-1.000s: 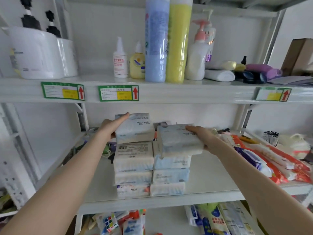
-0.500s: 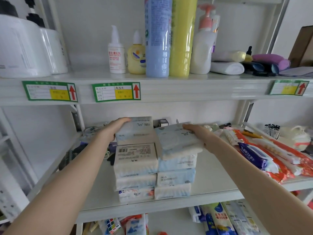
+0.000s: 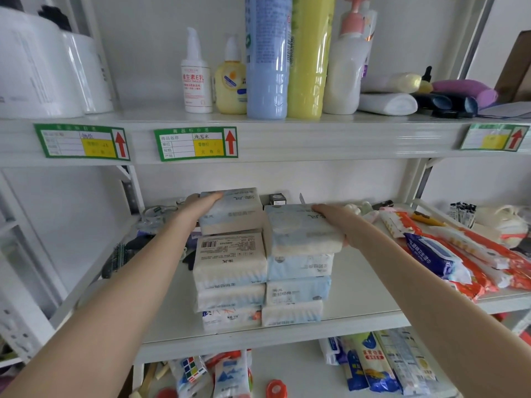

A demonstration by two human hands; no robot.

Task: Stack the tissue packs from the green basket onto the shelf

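Observation:
Two stacks of white and pale blue tissue packs stand side by side on the middle shelf (image 3: 359,291). My left hand (image 3: 198,206) grips the left end of the top pack of the left stack (image 3: 231,212), which lies flat on the packs below. My right hand (image 3: 334,218) grips the right end of the top pack of the right stack (image 3: 298,231), which sits slightly tilted on that stack. Lower packs (image 3: 230,259) lie under both. The green basket is out of view.
Wet-wipe packs in red and blue wrappers (image 3: 448,254) lie on the shelf's right side. A hairbrush (image 3: 116,259) and small clutter lie at the left. Bottles (image 3: 267,56) stand on the shelf above. More packets fill the shelf below.
Both hands stay on their top packs. The right pack has settled lower onto its stack. The camera has moved closer and tilted up a little.

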